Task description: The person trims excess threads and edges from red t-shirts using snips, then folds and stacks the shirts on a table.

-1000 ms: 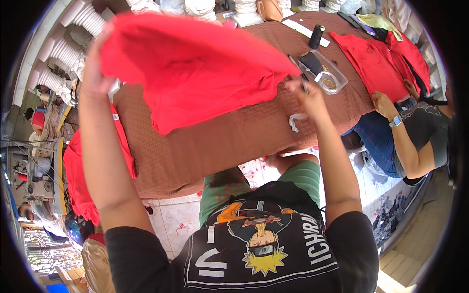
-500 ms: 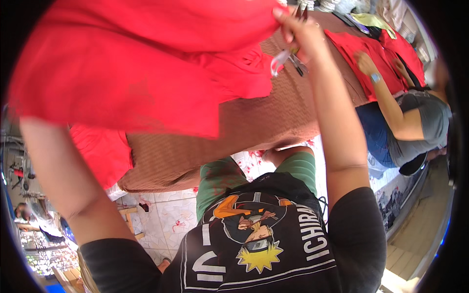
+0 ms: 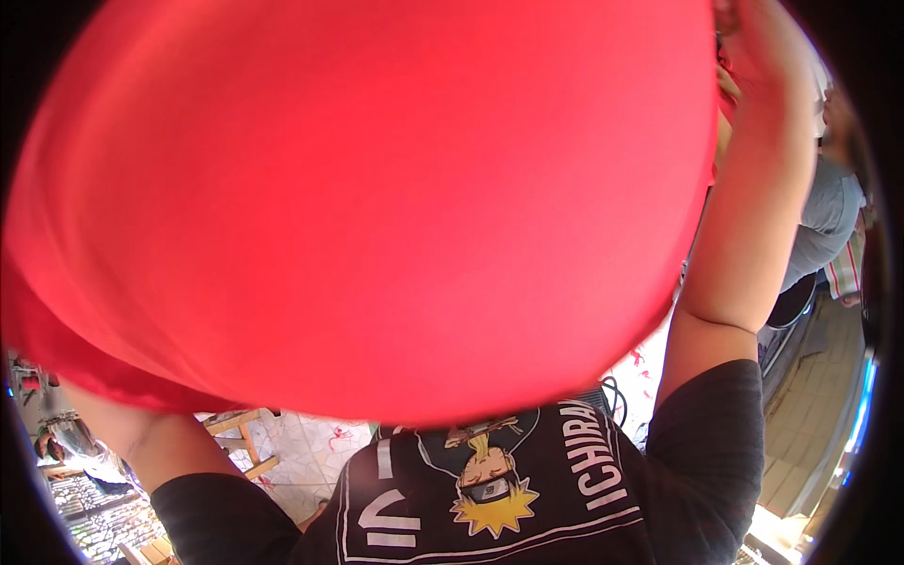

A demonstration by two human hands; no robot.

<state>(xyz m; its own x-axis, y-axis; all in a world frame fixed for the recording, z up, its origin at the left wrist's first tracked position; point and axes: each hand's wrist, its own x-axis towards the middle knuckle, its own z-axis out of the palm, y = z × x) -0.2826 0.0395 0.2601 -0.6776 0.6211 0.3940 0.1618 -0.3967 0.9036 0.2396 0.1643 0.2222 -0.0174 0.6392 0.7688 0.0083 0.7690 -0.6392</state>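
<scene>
Since half a second ago, the red garment (image 3: 377, 188) has risen to fill nearly everything; right hand (image 3: 753, 38) clamps its top-right edge, left hand's grip hidden.

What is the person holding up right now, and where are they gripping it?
A red cloth, lifted close before the camera. The right hand grips its upper right edge; the left hand is hidden behind the fabric, so its hold cannot be told.

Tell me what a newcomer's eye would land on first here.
A big sheet of bright red fabric fills nearly the whole view, held up close to the camera. The right hand grips its upper right edge, forearm rising along the right side; the left hand is hidden behind the cloth. Below, a black short-sleeved T-shirt with a cartoon print shows at the bottom.
</scene>
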